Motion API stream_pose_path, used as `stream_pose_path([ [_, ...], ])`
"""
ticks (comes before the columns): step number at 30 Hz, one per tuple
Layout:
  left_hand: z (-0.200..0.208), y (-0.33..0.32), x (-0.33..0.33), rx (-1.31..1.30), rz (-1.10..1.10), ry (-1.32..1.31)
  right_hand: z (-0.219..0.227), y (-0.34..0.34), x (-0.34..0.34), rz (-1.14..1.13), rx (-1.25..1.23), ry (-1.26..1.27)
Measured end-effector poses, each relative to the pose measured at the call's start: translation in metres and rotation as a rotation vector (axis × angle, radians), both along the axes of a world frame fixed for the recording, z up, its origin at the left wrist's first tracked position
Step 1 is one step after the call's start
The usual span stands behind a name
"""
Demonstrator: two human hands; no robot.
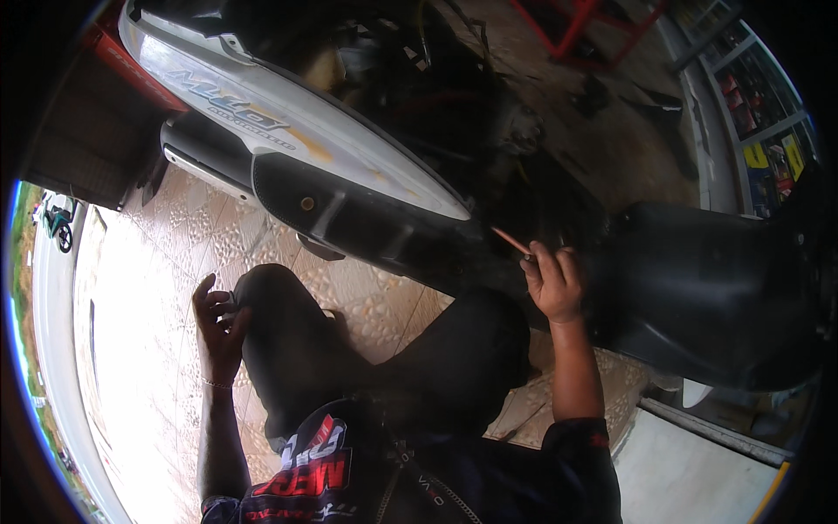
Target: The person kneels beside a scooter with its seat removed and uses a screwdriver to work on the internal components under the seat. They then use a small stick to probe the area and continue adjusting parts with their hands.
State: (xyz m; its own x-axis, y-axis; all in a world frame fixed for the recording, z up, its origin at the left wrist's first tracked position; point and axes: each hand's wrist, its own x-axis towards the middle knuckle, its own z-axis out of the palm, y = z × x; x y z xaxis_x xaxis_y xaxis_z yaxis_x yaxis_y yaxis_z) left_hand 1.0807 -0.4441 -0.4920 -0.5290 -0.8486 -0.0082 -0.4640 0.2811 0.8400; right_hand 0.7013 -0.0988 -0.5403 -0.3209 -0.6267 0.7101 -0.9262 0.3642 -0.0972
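Observation:
A thin reddish-orange rod is pinched in the fingers of my right hand. Its tip points up and left toward the dark, open middle of a scooter, close to the lower end of the scooter's white side panel. I cannot tell whether the tip touches anything. My left hand hangs beside my left knee, fingers loosely bent and apart, with nothing visible in it. Below the white panel runs black trim with a round hole. Deep shadow hides the scooter's inner parts.
A large smooth black part lies at the right. A red metal stand is at the back, and a glass cabinet with packaged goods stands far right. Pebble-patterned tiles cover the floor. A parked motorbike shows outside, far left.

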Motion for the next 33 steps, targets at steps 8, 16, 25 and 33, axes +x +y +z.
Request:
stream_pose_path([
  [8, -0.003, -0.001, -0.014, -0.023, 0.006, -0.019, -0.031, 0.015, 0.006, -0.081, -0.085, -0.304],
  [16, -0.007, -0.004, -0.016, -0.052, 0.020, -0.066, -0.046, 0.015, 0.021, -0.184, -0.167, -1.039],
  [25, -0.017, -0.008, -0.019, -0.185, -0.008, -0.066, 0.009, -0.009, -0.023, 0.014, -0.581, -1.971],
  [33, -0.023, -0.011, -0.019, -0.122, 0.018, -0.050, -0.019, 0.008, 0.026, 0.341, -0.668, -1.679],
])
